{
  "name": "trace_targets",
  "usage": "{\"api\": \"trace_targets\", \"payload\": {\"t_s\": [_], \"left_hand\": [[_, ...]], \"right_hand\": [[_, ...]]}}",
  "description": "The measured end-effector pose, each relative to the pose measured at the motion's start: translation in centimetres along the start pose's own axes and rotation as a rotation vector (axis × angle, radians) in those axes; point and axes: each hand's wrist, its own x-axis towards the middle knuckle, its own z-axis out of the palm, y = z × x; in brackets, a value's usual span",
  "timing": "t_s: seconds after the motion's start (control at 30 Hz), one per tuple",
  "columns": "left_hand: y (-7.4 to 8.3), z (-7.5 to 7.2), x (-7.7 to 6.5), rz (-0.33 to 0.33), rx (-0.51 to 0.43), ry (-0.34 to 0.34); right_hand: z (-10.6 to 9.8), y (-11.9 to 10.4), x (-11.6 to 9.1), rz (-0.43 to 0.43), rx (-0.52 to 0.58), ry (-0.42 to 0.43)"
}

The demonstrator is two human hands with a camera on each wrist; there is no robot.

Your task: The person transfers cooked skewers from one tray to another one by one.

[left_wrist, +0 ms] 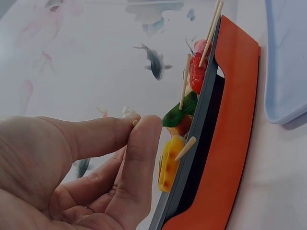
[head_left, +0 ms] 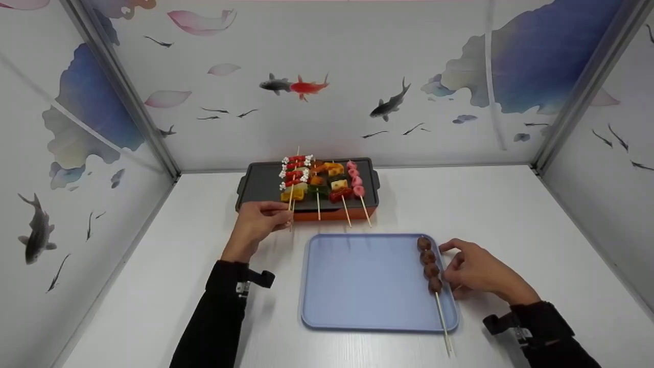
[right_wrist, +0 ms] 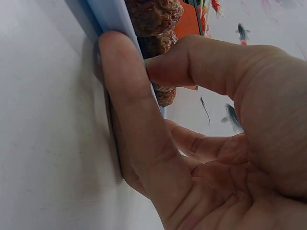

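Blue tray [head_left: 357,283]: flat on the white table [head_left: 271,317], at the near side.
Right hand [head_left: 477,271]: grips the tray's right rim; overhead I get mostly its back, while its wrist view shows the thumb at the rim and a finger along the outer side.
Meatball skewer [head_left: 430,263]: lies on the tray just beside that thumb, stick poking past the near rim.
Left hand [head_left: 258,225]: thumb and forefinger pinch a thin stick; only its wrist view shows the stick's end between the fingertips.
Red-and-white skewer [head_left: 294,175]: runs away from those fingertips, over the grill [head_left: 260,184]; the head view shows its pieces, mostly hidden behind the hand at the wrist.
Other skewers [head_left: 338,184]: on the grill's black top, sticks jutting over the front edge.
Back wall [head_left: 347,46]: painted fish and petals.
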Motion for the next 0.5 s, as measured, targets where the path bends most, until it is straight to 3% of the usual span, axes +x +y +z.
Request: {"api": "trace_targets", "payload": {"t_s": [0.5], "left_hand": [[0.8, 2.0, -1.4, 0.072, -0.006, -0.097]], "right_hand": [[0.0, 0.1, 0.1, -0.011, 0.012, 0.002]]}}
